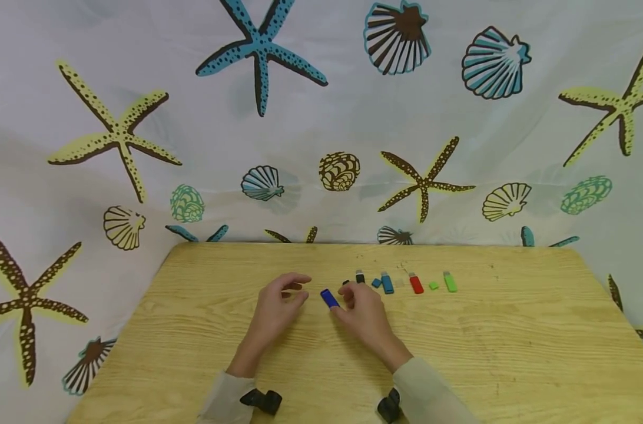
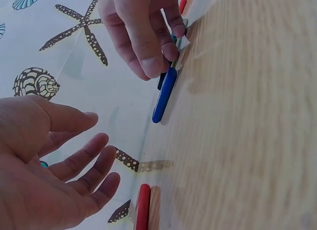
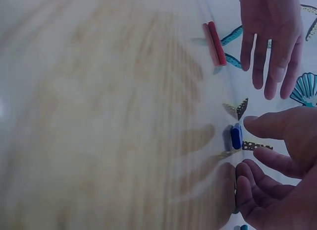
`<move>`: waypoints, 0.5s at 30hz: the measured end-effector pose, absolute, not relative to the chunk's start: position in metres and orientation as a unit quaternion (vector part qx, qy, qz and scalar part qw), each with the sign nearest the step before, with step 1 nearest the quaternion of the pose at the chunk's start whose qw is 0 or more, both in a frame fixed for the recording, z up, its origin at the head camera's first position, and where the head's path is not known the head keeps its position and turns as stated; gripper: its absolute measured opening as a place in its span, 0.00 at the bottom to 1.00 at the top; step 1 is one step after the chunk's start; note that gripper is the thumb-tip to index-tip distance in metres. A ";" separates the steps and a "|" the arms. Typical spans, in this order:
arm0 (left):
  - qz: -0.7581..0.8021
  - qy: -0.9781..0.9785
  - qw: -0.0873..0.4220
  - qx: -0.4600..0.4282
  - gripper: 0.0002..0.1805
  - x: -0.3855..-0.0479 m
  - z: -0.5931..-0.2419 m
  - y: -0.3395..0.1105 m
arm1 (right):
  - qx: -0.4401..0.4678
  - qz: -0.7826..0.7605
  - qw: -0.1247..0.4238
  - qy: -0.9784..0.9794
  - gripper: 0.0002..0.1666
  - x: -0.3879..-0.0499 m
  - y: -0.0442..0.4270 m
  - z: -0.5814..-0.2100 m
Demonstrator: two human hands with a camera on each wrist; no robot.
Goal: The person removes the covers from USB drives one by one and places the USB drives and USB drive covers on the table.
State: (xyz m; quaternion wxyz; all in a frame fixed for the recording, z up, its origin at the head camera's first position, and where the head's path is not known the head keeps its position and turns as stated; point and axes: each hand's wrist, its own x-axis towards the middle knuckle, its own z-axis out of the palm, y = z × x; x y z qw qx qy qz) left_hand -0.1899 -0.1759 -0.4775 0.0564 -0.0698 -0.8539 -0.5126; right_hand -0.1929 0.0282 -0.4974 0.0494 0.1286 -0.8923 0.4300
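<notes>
A dark blue USB flash drive [image 1: 329, 298] lies on the table between the two hands. Right beside it is my right hand [image 1: 365, 315], thumb and fingers apart; the right wrist view shows a gap between this hand and the blue drive [image 3: 237, 136]. To its left hovers my left hand [image 1: 278, 307], fingers spread and loosely bent, holding nothing. A red stick-like object [image 2: 142, 207] lies near the left hand in the left wrist view; the head view does not show it. Partly behind the right hand stands a black flash drive [image 1: 360, 276].
Further right lie a lighter blue flash drive [image 1: 387, 282], a red one [image 1: 416, 284] and a green one [image 1: 450, 282]. Small pieces lie among them, including a blue cap [image 1: 377, 282] and a green cap [image 1: 433, 285]. A patterned curtain [image 1: 311, 129] hangs along the table's [image 1: 512, 341] back edge.
</notes>
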 end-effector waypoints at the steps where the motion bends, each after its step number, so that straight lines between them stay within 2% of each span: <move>1: -0.513 -0.854 0.059 -0.070 0.14 -0.188 -0.477 -0.178 | 0.129 0.420 0.050 -0.897 0.17 -0.194 0.027 -0.498; 6: -0.517 -0.850 0.062 -0.076 0.14 -0.182 -0.475 -0.183 | 0.127 0.390 0.043 -0.911 0.16 -0.198 0.019 -0.499; 10: -0.528 -0.843 0.056 -0.088 0.14 -0.179 -0.474 -0.184 | 0.135 0.383 0.035 -0.913 0.11 -0.200 0.017 -0.496; 15: -0.534 -0.839 0.049 -0.096 0.16 -0.175 -0.471 -0.182 | 0.152 0.383 0.000 -0.911 0.07 -0.199 0.022 -0.490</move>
